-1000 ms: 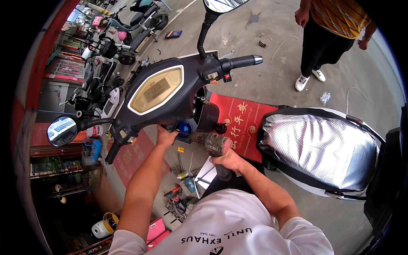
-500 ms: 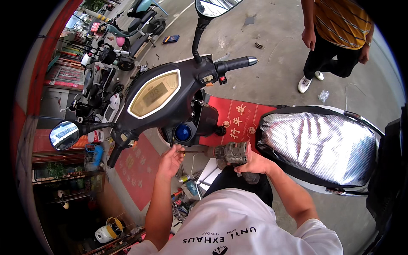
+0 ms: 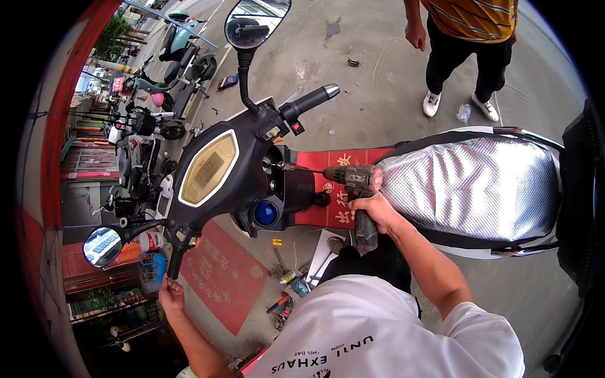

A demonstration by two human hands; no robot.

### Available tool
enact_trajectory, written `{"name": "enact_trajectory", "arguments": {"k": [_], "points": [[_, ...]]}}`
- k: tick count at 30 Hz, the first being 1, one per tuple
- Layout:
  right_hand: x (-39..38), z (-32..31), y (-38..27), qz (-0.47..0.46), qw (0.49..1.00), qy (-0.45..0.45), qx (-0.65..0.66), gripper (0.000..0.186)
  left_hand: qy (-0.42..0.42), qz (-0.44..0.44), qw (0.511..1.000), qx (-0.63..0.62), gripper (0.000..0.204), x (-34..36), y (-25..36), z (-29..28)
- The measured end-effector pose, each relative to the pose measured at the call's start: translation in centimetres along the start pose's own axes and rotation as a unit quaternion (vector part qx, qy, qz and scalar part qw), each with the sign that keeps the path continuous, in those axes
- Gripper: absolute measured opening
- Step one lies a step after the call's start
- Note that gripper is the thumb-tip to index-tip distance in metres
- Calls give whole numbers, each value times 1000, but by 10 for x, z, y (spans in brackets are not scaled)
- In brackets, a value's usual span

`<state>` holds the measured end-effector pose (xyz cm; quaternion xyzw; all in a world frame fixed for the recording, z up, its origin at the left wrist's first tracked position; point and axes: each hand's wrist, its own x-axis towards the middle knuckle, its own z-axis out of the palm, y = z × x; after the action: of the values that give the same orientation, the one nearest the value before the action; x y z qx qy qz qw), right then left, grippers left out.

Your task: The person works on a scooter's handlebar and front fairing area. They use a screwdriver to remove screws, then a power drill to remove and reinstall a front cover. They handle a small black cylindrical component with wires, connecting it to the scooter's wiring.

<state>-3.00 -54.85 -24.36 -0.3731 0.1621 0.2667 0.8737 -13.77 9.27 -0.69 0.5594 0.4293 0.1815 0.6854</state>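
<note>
A cordless drill (image 3: 359, 179) is in my right hand (image 3: 376, 211), fingers wrapped round its handle. Its long thin bit (image 3: 305, 169) points left, to the panel just behind the handlebars of a black electric scooter (image 3: 252, 157). Whether the tip touches the panel I cannot tell. At the near side my left hand (image 3: 171, 298) closes on the end of the left handlebar grip (image 3: 174, 264). A blue round object (image 3: 265, 213) sits in the panel's pocket. Between panel and seat lies a red floor mat (image 3: 340, 160).
A silver cover lies on the seat (image 3: 469, 186) to the right. A person (image 3: 469, 47) stands beyond the scooter. Several parked scooters (image 3: 148, 120) line the left. Hand tools (image 3: 285, 305) lie on the ground near my legs, beside a red mat (image 3: 224, 274).
My right hand has raised the drill away from me, toward the panel. The left hand has left the bit and gone to the left grip. The person beyond has stepped.
</note>
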Motion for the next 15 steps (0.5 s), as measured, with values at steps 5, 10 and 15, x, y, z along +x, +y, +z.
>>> {"name": "enact_trajectory", "arguments": {"k": [5, 10, 15], "points": [[51, 21, 0, -20, 999, -6, 25, 9, -89, 113, 846, 514, 27, -20, 27, 93], [75, 46, -7, -3, 999, -29, 27, 17, -11, 41, 860, 508, 41, -46, -3, 115], [93, 58, 3, -12, 994, -80, 76, 14, 17, -67, 910, 409, 39, -147, -91, 88]]}}
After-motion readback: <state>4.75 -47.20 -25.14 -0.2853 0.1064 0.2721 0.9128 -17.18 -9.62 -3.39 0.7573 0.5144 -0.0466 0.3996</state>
